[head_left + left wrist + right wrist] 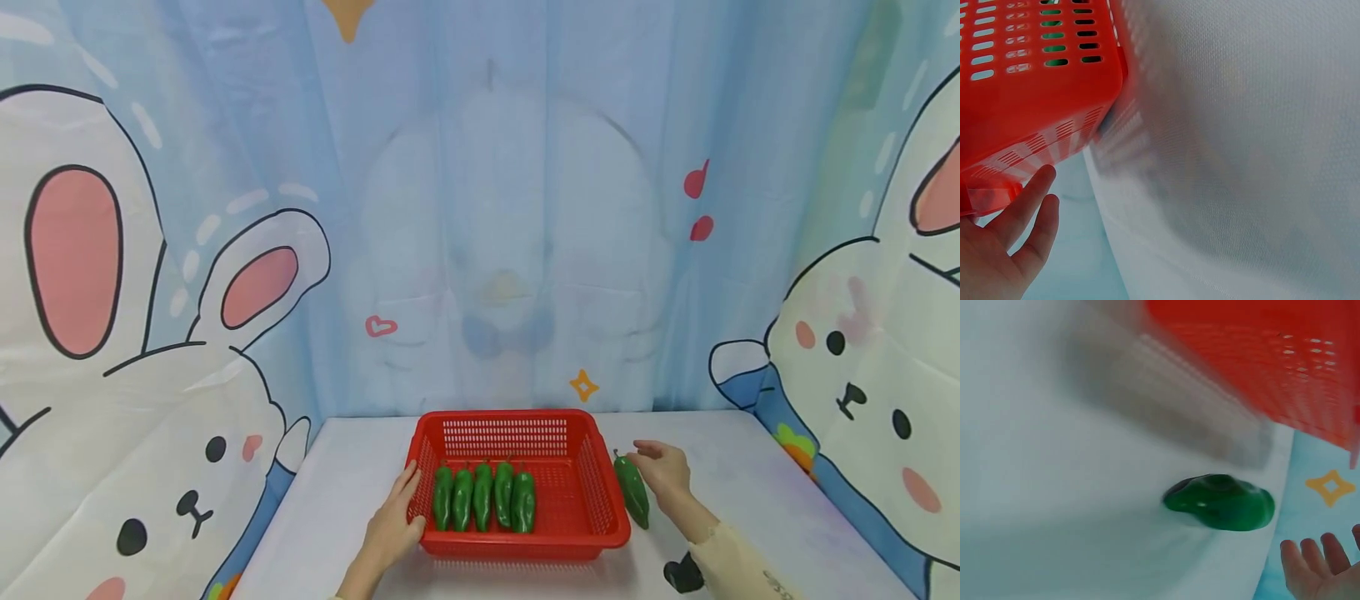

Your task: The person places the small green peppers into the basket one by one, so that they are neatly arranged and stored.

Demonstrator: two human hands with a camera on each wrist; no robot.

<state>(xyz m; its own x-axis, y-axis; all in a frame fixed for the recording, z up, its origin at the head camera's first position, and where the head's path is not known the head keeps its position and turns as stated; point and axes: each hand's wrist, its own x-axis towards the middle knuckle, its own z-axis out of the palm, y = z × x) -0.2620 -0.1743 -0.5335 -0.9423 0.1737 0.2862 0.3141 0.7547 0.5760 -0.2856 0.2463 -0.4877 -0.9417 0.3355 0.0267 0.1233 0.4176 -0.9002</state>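
Observation:
A red plastic basket (525, 546) with slotted walls stands on the white table. Several green peppers (483, 497) lie side by side in its left half, stems towards the back. My left hand (392, 521) rests against the basket's left rim, and two straight fingers (1040, 219) show beside the outer wall in the left wrist view. One more green pepper (632, 490) lies on the table just outside the basket's right wall. My right hand (663, 471) is beside that pepper's stem end, fingers loosely extended; the right wrist view shows a gap between the fingers and the pepper (1222, 503).
The white table (360, 450) ends at a light blue curtain (495, 208) printed with cartoon rabbits. A dark printed shape (682, 575) shows on the table near the right sleeve (738, 562).

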